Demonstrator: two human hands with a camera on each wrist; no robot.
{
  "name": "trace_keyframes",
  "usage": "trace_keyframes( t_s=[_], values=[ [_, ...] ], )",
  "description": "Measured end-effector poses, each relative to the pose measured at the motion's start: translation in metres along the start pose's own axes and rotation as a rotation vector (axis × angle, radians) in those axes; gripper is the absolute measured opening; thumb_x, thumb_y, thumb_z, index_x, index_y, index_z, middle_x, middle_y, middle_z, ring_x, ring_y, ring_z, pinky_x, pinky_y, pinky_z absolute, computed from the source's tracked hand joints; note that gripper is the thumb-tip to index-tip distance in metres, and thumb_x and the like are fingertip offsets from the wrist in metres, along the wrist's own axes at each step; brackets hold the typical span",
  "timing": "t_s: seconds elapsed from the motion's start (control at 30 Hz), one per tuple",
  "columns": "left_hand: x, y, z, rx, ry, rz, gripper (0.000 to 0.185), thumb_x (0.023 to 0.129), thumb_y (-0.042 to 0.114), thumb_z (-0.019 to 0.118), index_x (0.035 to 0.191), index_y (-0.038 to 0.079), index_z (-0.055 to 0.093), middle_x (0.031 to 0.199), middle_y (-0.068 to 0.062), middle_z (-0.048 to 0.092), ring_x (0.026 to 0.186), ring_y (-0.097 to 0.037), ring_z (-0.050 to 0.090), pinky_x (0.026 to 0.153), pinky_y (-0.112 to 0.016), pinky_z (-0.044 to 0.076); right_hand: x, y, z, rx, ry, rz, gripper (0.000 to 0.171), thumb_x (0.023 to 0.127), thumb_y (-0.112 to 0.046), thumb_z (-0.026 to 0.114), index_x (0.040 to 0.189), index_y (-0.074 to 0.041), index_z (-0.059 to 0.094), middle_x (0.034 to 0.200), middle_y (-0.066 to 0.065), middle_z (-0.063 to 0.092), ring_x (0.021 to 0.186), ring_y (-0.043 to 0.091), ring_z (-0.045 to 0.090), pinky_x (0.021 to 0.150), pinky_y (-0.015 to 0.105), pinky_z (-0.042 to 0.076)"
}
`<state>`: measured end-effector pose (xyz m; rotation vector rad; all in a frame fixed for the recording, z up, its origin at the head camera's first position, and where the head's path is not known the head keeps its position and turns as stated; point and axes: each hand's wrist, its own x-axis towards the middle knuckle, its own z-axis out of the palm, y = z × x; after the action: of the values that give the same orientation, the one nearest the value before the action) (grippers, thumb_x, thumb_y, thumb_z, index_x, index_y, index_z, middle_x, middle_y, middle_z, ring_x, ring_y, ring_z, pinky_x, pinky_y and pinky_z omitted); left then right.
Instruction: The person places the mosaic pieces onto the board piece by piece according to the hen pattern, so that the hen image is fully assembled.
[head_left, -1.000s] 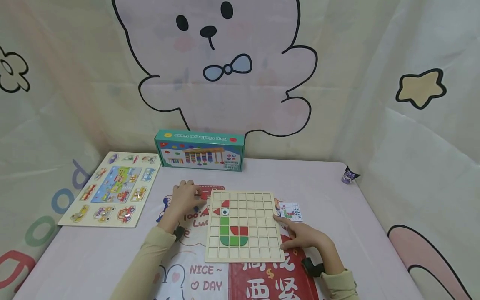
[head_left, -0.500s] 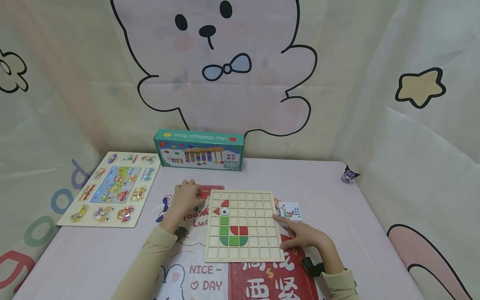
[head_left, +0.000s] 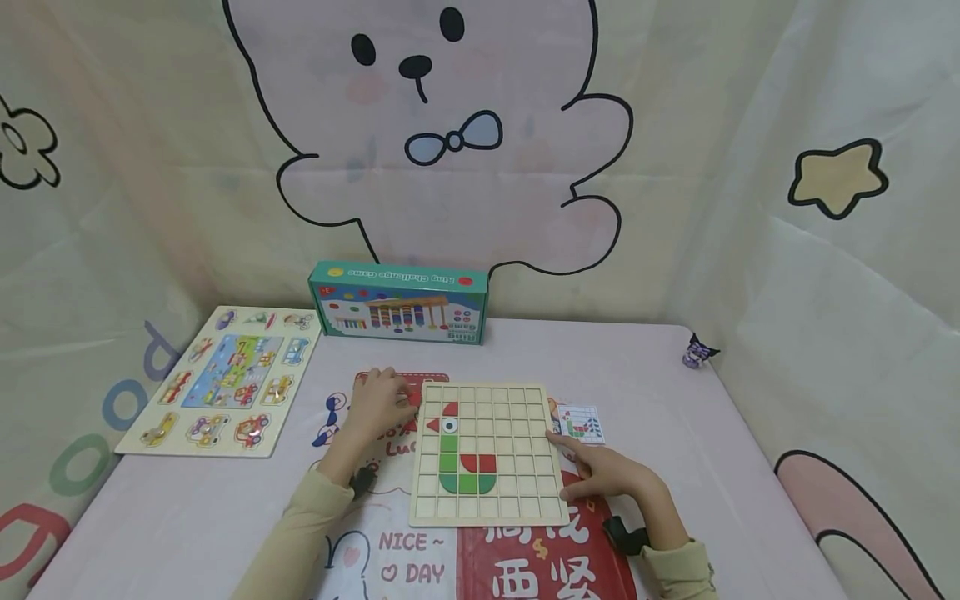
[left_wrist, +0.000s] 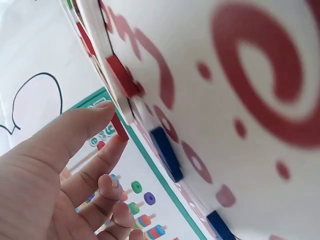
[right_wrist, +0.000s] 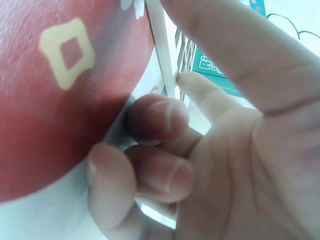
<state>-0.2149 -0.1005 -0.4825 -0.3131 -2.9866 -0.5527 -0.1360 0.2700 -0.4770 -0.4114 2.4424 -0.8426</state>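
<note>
My left hand (head_left: 373, 407) is at the upper left edge of a wooden grid board (head_left: 517, 417). In the left wrist view its thumb and index finger pinch a small red tile (left_wrist: 119, 128); the other fingers curl loosely. Another red tile (left_wrist: 121, 75) and blue tiles (left_wrist: 166, 154) lie close by on the printed mat. Green tiles (head_left: 448, 461), red ones and a round eye tile (head_left: 449, 424) form a bird on the board. My right hand (head_left: 611, 468) touches the board's right edge with thumb and index finger spread apart, its other fingers bent.
A small pattern card (head_left: 582, 423) lies just right of the board. Behind it stands a green game box (head_left: 399, 304), and a picture puzzle board (head_left: 168, 392) lies at the left. A purple wrapped candy (head_left: 698, 351) sits near the far right corner. The printed mat (head_left: 412, 554) runs beneath the board.
My left hand has shifted a little to the right, its fingertips now at the board's left edge. The right hand and the board have stayed in place.
</note>
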Motion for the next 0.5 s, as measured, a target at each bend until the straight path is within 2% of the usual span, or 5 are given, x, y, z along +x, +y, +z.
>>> trace_keyframes(
  t_s=[0.23, 0.33, 0.5],
  values=[
    [-0.007, 0.012, -0.001, -0.031, -0.013, 0.014, 0.027, 0.072, 0.035, 0.076, 0.089, 0.015, 0.071, 0.102, -0.006, 0.061, 0.103, -0.028, 0.047, 0.093, -0.055, 0.034, 0.000, 0.000, 0.000, 0.002, 0.005, 0.000, 0.088, 0.072, -0.038, 0.077, 0.144, -0.019, 0.032, 0.109, 0.010, 0.056, 0.085, 0.018, 0.052, 0.067, 0.032, 0.049],
    [-0.009, 0.017, 0.001, -0.009, -0.015, 0.042, 0.025, 0.072, 0.036, 0.076, 0.088, 0.017, 0.070, 0.102, -0.005, 0.061, 0.104, -0.028, 0.047, 0.094, -0.057, 0.033, 0.000, 0.000, 0.000, 0.000, 0.003, 0.006, 0.087, 0.072, -0.038, 0.077, 0.144, -0.020, 0.032, 0.112, 0.011, 0.056, 0.086, 0.018, 0.052, 0.068, 0.034, 0.049],
    [-0.013, 0.025, 0.003, -0.001, -0.001, 0.118, 0.022, 0.073, 0.036, 0.076, 0.085, 0.019, 0.071, 0.097, -0.002, 0.061, 0.098, -0.026, 0.049, 0.090, -0.057, 0.036, -0.001, 0.000, 0.000, 0.001, 0.000, 0.007, 0.087, 0.072, -0.037, 0.077, 0.144, -0.020, 0.032, 0.113, 0.012, 0.056, 0.086, 0.018, 0.053, 0.069, 0.035, 0.049]
  ],
)
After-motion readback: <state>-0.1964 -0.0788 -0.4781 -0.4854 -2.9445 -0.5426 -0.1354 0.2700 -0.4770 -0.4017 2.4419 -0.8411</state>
